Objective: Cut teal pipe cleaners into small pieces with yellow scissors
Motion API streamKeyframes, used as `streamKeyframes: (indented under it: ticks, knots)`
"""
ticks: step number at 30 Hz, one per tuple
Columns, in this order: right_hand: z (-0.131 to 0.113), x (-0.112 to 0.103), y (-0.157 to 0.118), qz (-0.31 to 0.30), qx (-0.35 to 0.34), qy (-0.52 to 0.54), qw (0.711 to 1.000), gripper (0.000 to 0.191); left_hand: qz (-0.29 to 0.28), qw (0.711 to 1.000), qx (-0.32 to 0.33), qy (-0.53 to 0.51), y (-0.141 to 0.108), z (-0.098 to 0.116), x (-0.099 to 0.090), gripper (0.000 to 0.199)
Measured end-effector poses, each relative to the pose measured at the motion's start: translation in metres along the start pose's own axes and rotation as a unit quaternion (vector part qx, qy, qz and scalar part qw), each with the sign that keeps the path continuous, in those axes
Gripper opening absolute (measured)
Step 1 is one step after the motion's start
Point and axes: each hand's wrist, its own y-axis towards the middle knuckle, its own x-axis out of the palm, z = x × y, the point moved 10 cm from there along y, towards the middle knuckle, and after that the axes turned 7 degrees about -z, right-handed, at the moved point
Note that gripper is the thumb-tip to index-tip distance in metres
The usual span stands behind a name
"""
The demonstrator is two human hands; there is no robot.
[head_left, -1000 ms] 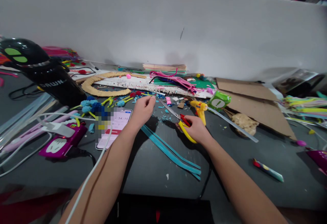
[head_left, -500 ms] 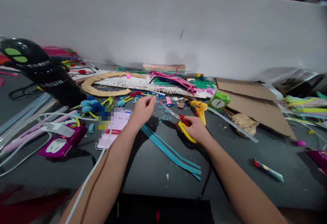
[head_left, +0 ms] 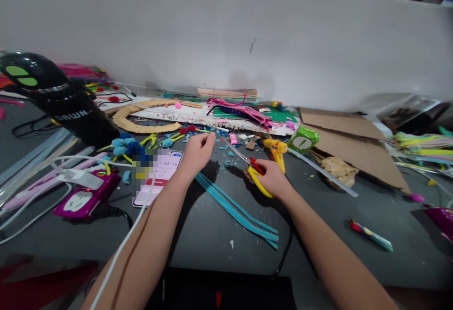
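Observation:
My right hand is wrapped round the yellow and red handles of a pair of scissors, whose blades point up and left. Opposite the tips, my left hand is closed with its fingers pinched; the upper ends of blue fuzzy strips run in under that wrist, and what the fingertips hold is too small to name. Small blue clippings are scattered between the two hands. A phone lies beside my left forearm.
A yellow glue gun stands beyond my right hand, near a green packet and brown cardboard. At the left are a black bottle and a purple power strip. A marker-like tube lies at the right.
The scissor blades have shifted slightly right and look closer together. A few more blue clippings show near their tips. Both hands have barely moved.

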Motion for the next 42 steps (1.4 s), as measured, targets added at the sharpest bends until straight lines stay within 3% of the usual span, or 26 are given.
streamKeyframes:
  ticks: [25,34,42]
  knots:
    - [-0.0043,-0.0015,0.0011,-0.006,-0.026,-0.036,0.999,0.024,-0.029,0.997,-0.016,-0.065,0.0007,-0.0045,0.0067,0.046]
    - [-0.0013,-0.0026,-0.0004,0.003,0.003,0.02,1.0,0.033,-0.027,0.996,-0.008,-0.081,0.0021,-0.0065,0.0068,0.044]
    - [-0.0044,-0.002,-0.0005,-0.004,-0.01,-0.019,1.0,0.033,-0.033,0.994,-0.01,-0.1,0.0026,-0.0063,0.0077,0.045]
